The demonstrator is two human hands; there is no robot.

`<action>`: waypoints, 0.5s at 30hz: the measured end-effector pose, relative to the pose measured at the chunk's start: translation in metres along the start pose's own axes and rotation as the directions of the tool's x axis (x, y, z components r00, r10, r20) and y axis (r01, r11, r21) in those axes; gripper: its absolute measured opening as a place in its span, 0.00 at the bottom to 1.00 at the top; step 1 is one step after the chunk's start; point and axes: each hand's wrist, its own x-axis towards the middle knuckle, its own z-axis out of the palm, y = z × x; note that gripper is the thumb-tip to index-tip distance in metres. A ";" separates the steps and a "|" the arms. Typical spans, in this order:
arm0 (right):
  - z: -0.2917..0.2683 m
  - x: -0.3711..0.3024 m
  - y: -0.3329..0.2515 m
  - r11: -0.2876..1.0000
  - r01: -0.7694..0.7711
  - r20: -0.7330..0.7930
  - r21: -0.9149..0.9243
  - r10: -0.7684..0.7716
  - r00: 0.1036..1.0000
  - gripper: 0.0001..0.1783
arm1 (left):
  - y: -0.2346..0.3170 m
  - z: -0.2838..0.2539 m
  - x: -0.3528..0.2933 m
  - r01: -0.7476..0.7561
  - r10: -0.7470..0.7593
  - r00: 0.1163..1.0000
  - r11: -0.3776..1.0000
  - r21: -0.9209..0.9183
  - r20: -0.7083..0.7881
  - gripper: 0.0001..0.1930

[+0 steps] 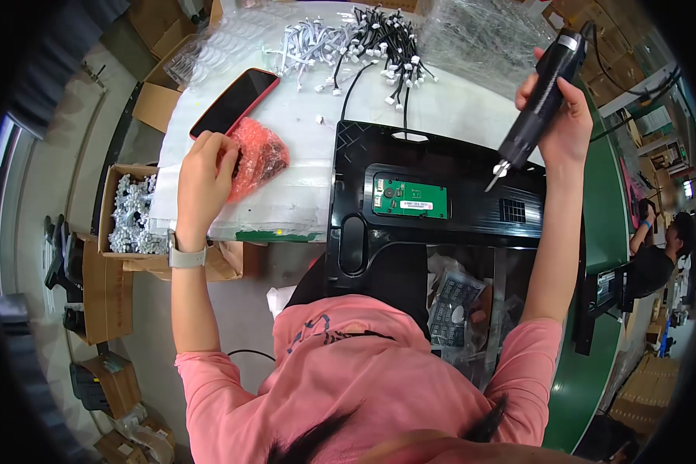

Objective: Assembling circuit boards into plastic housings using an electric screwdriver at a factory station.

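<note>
My right hand (566,127) is wrapped round a black electric screwdriver (540,100), its bit slanting down to the left above a black plastic panel (456,158). A green circuit board (411,197) sits in a recess of that panel, which overhangs the table's near edge. On the left, my left hand (209,166) is at a pink bubble-wrap bag (261,158), thumb and fingers drawn together at its edge. Whatever they pinch is hidden. Just beyond that hand lies a dark-screened phone in a red case (236,102).
Bundles of white cables (311,42) and black cables (398,50) lie at the back, beside clear plastic wrap (479,39). A cardboard box of white connectors (135,209) stands left of the table. The screwdriver's cord (634,91) trails right. Another person (665,247) is at far right.
</note>
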 end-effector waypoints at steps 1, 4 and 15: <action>0.020 -0.007 -0.004 0.996 -0.019 -0.031 0.085 0.022 0.999 0.32 | 0.001 0.003 0.002 -0.017 0.021 0.998 0.998 0.058 -0.064 0.03; 0.053 -0.025 -0.008 0.966 -0.050 -0.094 0.255 0.076 0.993 0.34 | 0.014 0.011 0.005 -0.045 0.076 0.981 0.984 0.173 -0.178 0.04; 0.102 -0.087 -0.010 0.698 0.227 0.211 0.680 -0.482 0.850 0.29 | 0.135 0.038 -0.027 0.336 0.103 0.913 0.362 -0.869 0.396 0.05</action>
